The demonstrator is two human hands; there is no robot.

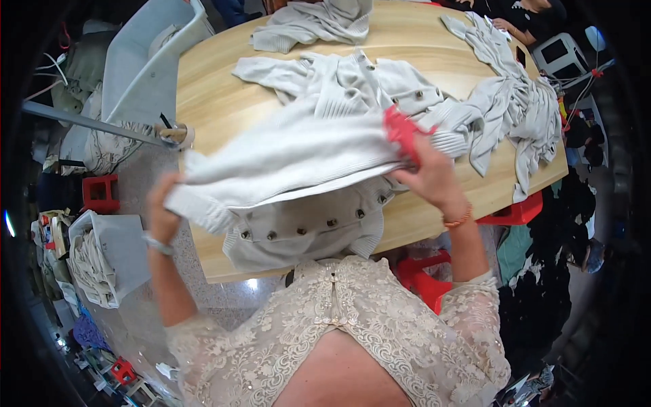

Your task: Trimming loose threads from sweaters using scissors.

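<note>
A light grey knitted garment is stretched between my two hands above the table. My left hand, slightly blurred, is closed on its left end beside a ribbed band. At the other end is my right hand, its fingers curled at the ribbed edge, with bright red material about the fingers; whether it is worn or held I cannot tell. Beneath lies a grey knit front with a row of dark buttons, near the table's front edge. Whether it belongs to the same garment is unclear.
More grey cardigans lie across the wooden table. Large pale bins stand at the left, below them a bin of garments. Red stools are by the table. A metal pole juts in. A person's hand shows far right.
</note>
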